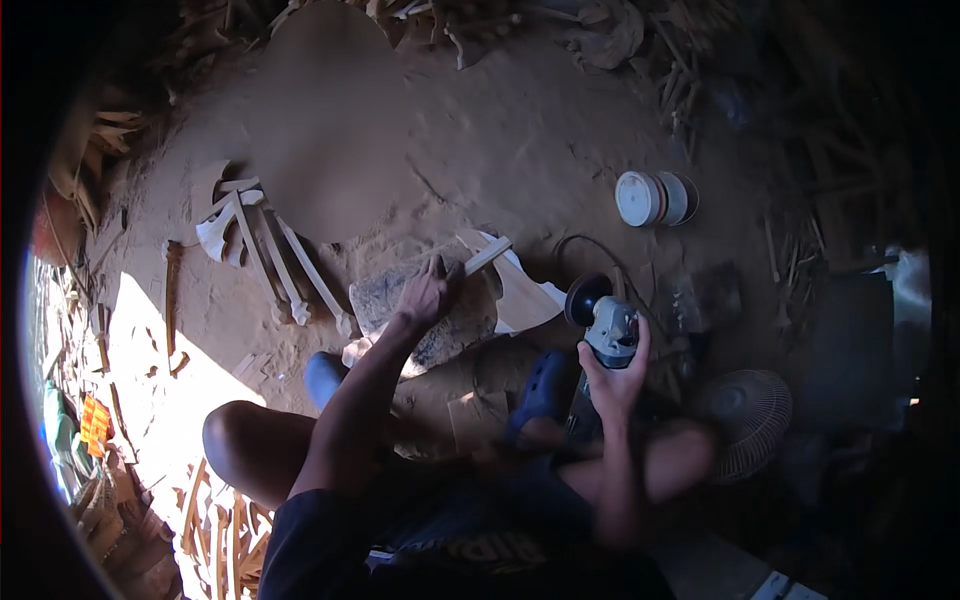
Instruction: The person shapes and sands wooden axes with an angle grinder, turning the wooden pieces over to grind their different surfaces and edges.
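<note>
Over rough block (448,342), L hand (430,290) w/ pale flat strip (489,254)

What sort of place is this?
Likely a rough cutting or shaping workshop: a power grinder in the right hand, a block under the left hand, and long pale pieces, possibly bone, lying on dusty ground.

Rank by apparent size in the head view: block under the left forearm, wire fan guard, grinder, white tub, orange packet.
1. block
2. wire fan guard
3. grinder and white tub: too alike to rank
4. orange packet
</note>
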The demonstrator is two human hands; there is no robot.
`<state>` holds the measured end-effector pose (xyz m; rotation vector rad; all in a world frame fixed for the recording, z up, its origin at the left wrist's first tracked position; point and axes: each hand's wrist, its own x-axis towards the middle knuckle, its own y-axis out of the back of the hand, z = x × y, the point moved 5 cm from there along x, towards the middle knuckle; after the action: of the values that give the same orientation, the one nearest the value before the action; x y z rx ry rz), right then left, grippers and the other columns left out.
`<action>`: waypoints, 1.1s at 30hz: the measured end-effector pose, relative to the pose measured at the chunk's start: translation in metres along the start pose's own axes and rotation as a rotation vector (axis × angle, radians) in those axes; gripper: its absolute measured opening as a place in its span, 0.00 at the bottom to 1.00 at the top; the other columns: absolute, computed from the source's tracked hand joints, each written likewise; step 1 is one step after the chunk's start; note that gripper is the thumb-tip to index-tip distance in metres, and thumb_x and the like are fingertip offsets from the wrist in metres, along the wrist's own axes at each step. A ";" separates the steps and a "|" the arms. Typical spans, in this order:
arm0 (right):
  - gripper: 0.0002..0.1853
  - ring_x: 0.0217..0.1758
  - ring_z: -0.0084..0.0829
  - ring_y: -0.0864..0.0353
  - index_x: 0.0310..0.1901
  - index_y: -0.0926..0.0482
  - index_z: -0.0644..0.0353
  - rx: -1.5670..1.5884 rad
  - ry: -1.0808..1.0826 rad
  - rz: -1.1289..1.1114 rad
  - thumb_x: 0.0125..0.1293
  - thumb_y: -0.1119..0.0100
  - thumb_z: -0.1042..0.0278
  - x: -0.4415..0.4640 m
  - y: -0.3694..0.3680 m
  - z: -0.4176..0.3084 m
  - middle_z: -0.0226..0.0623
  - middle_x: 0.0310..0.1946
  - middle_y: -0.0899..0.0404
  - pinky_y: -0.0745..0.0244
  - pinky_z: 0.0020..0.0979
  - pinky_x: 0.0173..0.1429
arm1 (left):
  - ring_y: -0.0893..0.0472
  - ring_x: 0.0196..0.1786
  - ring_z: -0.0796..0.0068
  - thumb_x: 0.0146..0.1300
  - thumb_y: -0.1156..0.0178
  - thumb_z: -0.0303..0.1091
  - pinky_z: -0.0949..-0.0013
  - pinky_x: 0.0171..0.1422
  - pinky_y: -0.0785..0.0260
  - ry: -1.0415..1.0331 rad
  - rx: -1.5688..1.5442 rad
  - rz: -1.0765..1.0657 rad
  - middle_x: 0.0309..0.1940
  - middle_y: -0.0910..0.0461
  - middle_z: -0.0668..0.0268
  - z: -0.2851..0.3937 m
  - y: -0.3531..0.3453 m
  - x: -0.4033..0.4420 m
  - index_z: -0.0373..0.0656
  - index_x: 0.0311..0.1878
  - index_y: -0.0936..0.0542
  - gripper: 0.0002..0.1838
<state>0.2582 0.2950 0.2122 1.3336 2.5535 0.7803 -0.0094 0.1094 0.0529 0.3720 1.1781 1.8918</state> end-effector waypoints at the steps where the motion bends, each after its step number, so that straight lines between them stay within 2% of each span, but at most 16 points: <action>1: 0.50 0.63 0.34 0.20 0.78 0.39 0.62 -0.022 -0.001 0.008 0.56 0.19 0.74 0.002 0.001 0.000 0.47 0.66 0.26 0.21 0.36 0.65 | 0.26 0.69 0.43 0.70 0.48 0.34 0.47 0.68 0.28 -0.019 0.050 0.014 0.62 0.26 0.41 0.001 -0.009 0.000 0.56 0.79 0.32 0.32; 4: 0.49 0.65 0.37 0.20 0.77 0.38 0.63 -0.106 -0.002 -0.068 0.55 0.20 0.73 0.000 -0.014 -0.004 0.50 0.67 0.25 0.23 0.38 0.69 | 0.26 0.71 0.46 0.71 0.49 0.33 0.49 0.71 0.29 -0.059 0.135 0.069 0.64 0.26 0.43 0.000 -0.023 0.000 0.55 0.80 0.35 0.33; 7: 0.49 0.70 0.39 0.23 0.77 0.36 0.63 0.029 -0.094 -0.193 0.53 0.21 0.73 -0.016 -0.041 0.023 0.52 0.69 0.26 0.28 0.39 0.74 | 0.26 0.71 0.48 0.71 0.49 0.33 0.51 0.72 0.29 -0.047 0.155 0.009 0.65 0.26 0.46 0.009 -0.012 -0.005 0.53 0.82 0.37 0.35; 8: 0.49 0.69 0.39 0.21 0.78 0.36 0.61 0.000 -0.031 -0.194 0.54 0.22 0.73 -0.023 -0.049 0.021 0.53 0.68 0.24 0.27 0.41 0.73 | 0.26 0.72 0.49 0.71 0.49 0.32 0.52 0.73 0.29 -0.039 0.154 -0.026 0.66 0.26 0.47 0.012 -0.008 -0.003 0.52 0.82 0.37 0.35; 9: 0.47 0.67 0.44 0.18 0.77 0.35 0.61 -0.076 0.028 -0.190 0.54 0.23 0.71 -0.030 -0.056 0.025 0.55 0.65 0.22 0.24 0.42 0.70 | 0.26 0.71 0.50 0.70 0.49 0.32 0.53 0.73 0.29 -0.051 0.177 -0.003 0.66 0.26 0.49 0.009 -0.013 0.000 0.51 0.82 0.38 0.35; 12: 0.46 0.64 0.52 0.16 0.75 0.33 0.63 -0.227 -0.050 -0.247 0.54 0.22 0.67 -0.052 -0.074 0.028 0.59 0.62 0.20 0.21 0.46 0.66 | 0.25 0.71 0.51 0.70 0.49 0.31 0.55 0.73 0.29 -0.071 0.202 0.030 0.66 0.26 0.51 0.003 -0.030 -0.003 0.47 0.82 0.38 0.35; 15: 0.46 0.60 0.52 0.14 0.75 0.32 0.63 -0.234 0.038 -0.222 0.55 0.22 0.66 -0.069 -0.088 0.038 0.58 0.58 0.17 0.19 0.45 0.63 | 0.24 0.70 0.52 0.71 0.50 0.30 0.56 0.73 0.28 -0.093 0.198 0.045 0.66 0.26 0.52 0.005 -0.027 -0.002 0.45 0.82 0.38 0.35; 16: 0.46 0.56 0.52 0.12 0.75 0.31 0.63 -0.280 0.097 -0.211 0.55 0.21 0.64 -0.073 -0.091 0.041 0.56 0.55 0.15 0.17 0.44 0.60 | 0.24 0.70 0.52 0.71 0.51 0.30 0.56 0.72 0.28 -0.108 0.209 0.062 0.66 0.26 0.52 0.004 -0.028 -0.003 0.44 0.82 0.38 0.35; 21: 0.47 0.53 0.51 0.11 0.77 0.33 0.61 -0.338 0.113 -0.238 0.56 0.21 0.62 -0.081 -0.098 0.046 0.55 0.53 0.15 0.15 0.45 0.56 | 0.23 0.68 0.52 0.71 0.50 0.32 0.55 0.70 0.26 -0.090 0.209 0.021 0.65 0.26 0.51 0.008 -0.021 -0.001 0.46 0.81 0.36 0.34; 23: 0.48 0.53 0.51 0.11 0.78 0.35 0.58 -0.403 0.094 -0.265 0.57 0.22 0.59 -0.084 -0.100 0.048 0.53 0.54 0.15 0.15 0.46 0.55 | 0.22 0.66 0.52 0.70 0.48 0.32 0.54 0.68 0.25 -0.117 0.200 0.072 0.61 0.25 0.51 0.011 -0.016 -0.003 0.46 0.78 0.33 0.31; 29: 0.49 0.52 0.51 0.11 0.78 0.34 0.56 -0.370 0.018 -0.184 0.54 0.21 0.61 -0.076 -0.093 0.055 0.51 0.54 0.14 0.16 0.46 0.55 | 0.17 0.58 0.56 0.69 0.42 0.36 0.55 0.58 0.20 -0.197 0.117 0.197 0.53 0.22 0.56 0.012 -0.014 -0.001 0.45 0.70 0.25 0.25; 33: 0.46 0.59 0.53 0.13 0.75 0.32 0.63 -0.303 -0.043 -0.085 0.55 0.21 0.70 -0.063 -0.085 0.060 0.58 0.57 0.17 0.18 0.46 0.61 | 0.16 0.56 0.58 0.71 0.40 0.38 0.56 0.56 0.19 -0.203 0.104 0.243 0.50 0.22 0.58 0.016 -0.010 -0.001 0.45 0.64 0.21 0.20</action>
<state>0.2566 0.2270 0.1109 1.1268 2.3253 1.0577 0.0061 0.1198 0.0529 0.7760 1.1365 1.9477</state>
